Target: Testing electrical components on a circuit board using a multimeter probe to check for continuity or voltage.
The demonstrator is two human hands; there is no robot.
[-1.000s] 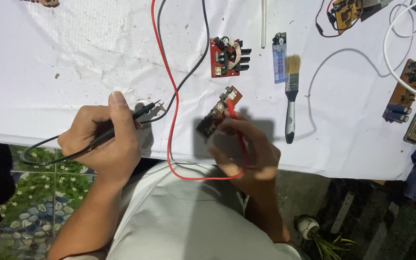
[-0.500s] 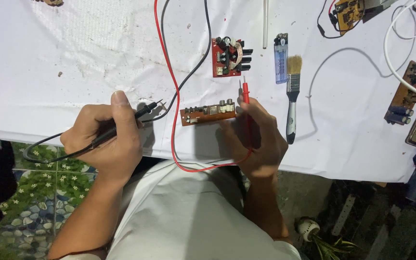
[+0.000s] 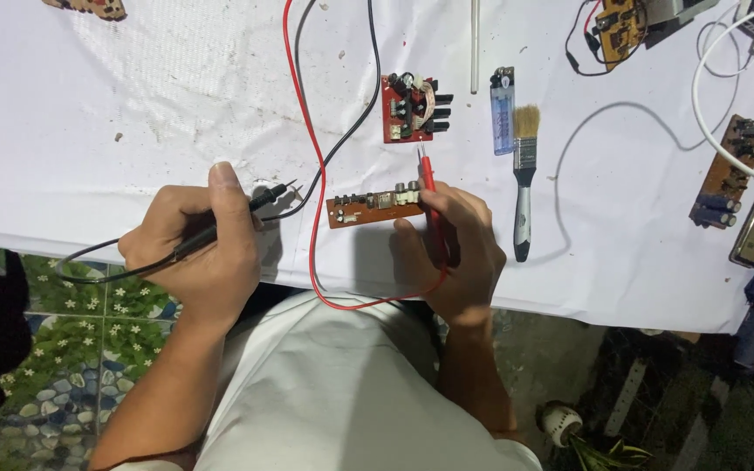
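Observation:
My left hand (image 3: 195, 249) grips a black test probe (image 3: 236, 215) whose tip points right, a short way left of a narrow brown circuit board (image 3: 373, 209). That board lies flat on the white cloth. My right hand (image 3: 452, 251) holds a red test probe (image 3: 430, 199) with its tip pointing up past the board's right end, and the fingers rest on that end. A red lead (image 3: 311, 166) and a black lead (image 3: 355, 122) run up the cloth from the probes.
A red circuit board (image 3: 410, 108) lies just above the probe tip. A blue lighter (image 3: 503, 109) and a paintbrush (image 3: 524, 179) lie to the right. More boards (image 3: 724, 173) and a white cable (image 3: 710, 113) sit at the far right. The table edge (image 3: 569, 305) runs below my hands.
My right hand has laid the brown board down flat on the cloth; a second ago it held the board tilted. The red probe now points up. My left hand has stayed put.

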